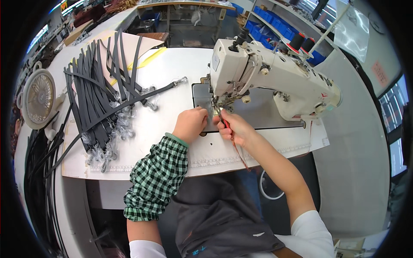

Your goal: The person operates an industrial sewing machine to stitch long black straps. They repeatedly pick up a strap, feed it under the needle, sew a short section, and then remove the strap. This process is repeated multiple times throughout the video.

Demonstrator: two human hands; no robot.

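My left hand [191,124], below a green checked sleeve cover, rests on the sewing machine bed [266,109] just left of the needle area, fingers curled; what they hold, if anything, is hidden. My right hand [235,129] grips a red-handled metal tool [226,122], apparently tweezers or scissors, its tip at the presser foot [217,102]. A reddish strand hangs below this hand. The white sewing machine [275,79] stands over both hands. To the left lies a pile of dark straps [92,112], their ends with metal fittings in clear wrapping.
A round slotted white object [38,99] and long black strips [41,180] are at the far left. Two dark thread spools [297,43] stand behind the machine. Shelves with blue bins [279,23] are at the back, and a pale panel [352,172] is at the right.
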